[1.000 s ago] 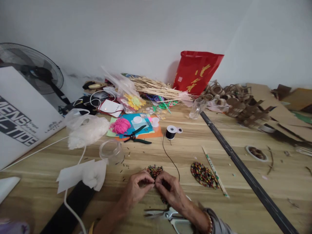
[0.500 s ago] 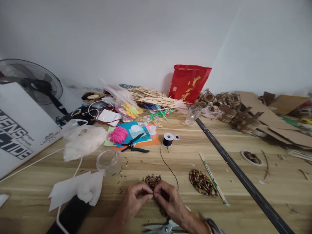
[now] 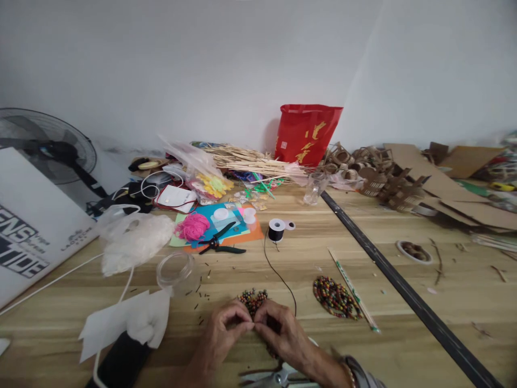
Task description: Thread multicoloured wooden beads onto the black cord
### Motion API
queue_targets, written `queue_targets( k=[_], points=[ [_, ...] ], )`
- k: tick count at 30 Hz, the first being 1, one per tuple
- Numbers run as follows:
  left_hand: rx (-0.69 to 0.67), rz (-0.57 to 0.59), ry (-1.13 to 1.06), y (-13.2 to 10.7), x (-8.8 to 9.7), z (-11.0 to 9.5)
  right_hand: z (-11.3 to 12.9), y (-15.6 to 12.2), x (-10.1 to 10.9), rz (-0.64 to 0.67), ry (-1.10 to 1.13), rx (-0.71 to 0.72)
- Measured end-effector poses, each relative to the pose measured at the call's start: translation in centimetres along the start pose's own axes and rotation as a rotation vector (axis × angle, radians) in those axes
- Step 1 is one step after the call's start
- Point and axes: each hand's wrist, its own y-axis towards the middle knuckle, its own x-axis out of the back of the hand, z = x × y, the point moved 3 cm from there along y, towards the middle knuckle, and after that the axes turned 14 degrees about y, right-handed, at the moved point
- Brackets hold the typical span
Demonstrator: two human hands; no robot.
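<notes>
My left hand (image 3: 221, 335) and my right hand (image 3: 279, 332) meet fingertip to fingertip low in the middle of the wooden table (image 3: 283, 269), both pinched shut on something tiny that I cannot make out. Just beyond the fingers lies a small beaded piece (image 3: 252, 299) of many colours. A black thread (image 3: 278, 275) runs from my right hand up to a black spool (image 3: 277, 229). A flat oval beaded mat (image 3: 333, 297) lies to the right. Scissors (image 3: 270, 377) lie under my wrists.
A clear jar (image 3: 177, 271), white tissue (image 3: 129, 318) and a plastic bag (image 3: 135, 237) sit at left. Black pliers (image 3: 220, 245) and pink yarn (image 3: 191, 227) lie on coloured paper. Behind are a red bag (image 3: 306, 133), straw sticks (image 3: 250, 159), cardboard scraps (image 3: 424, 183), a fan (image 3: 48, 145) and a black rail (image 3: 404, 293).
The view has tilted up a little, so everything sits lower in frame. My hands stay pinched together by the beaded piece.
</notes>
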Motion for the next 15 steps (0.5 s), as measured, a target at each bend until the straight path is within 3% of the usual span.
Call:
queue_targets(
  k=[11, 15],
  points=[
    [-0.083, 0.004, 0.106, -0.1, 0.3, -1.0, 0.1, -0.1, 0.0, 0.031, -0.003, 0.063],
    [-0.051, -0.021, 0.088, -0.2, 0.5, -1.2, 0.7, -0.2, 0.1, 0.059, 0.006, 0.08]
  ],
)
